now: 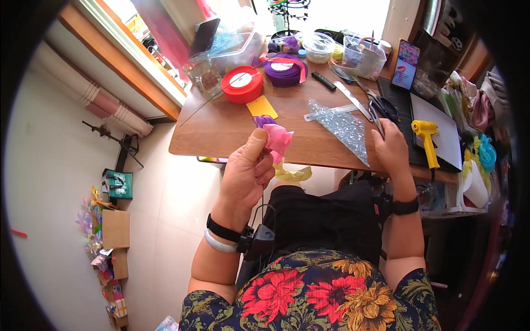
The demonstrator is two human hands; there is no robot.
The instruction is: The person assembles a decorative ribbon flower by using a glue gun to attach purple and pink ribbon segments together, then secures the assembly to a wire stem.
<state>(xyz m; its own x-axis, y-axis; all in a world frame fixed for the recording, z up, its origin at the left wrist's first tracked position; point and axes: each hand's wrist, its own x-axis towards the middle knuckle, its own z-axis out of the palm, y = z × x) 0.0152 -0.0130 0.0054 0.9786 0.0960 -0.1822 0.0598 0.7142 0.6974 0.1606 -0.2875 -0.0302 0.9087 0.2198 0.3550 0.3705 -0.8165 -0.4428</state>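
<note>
In my left hand (pixel 250 171) is a pink ribbon flower (pixel 279 138) with a purple ribbon piece (pixel 264 121) at its top. My thumb presses against it from the near side, and a thin stem runs down below the fist. My right hand (pixel 391 145) rests at the table's front edge, its fingers around metal tweezers (pixel 376 116). Scissors with dark handles (pixel 387 107) lie just beyond the tweezers. To the left of that hand, a glittery silver-blue triangular sheet (pixel 341 128) partly covers a ruler (pixel 348 109).
On the wooden table (pixel 207 136) stand a red ribbon roll (pixel 248 93), a purple ribbon roll (pixel 285 78), a glass mug (pixel 207 78) and plastic containers (pixel 319 47). A yellow glue gun (pixel 426 138) lies at right, near a propped phone (pixel 405 64). A long thin wire (pixel 207 101) crosses the left side.
</note>
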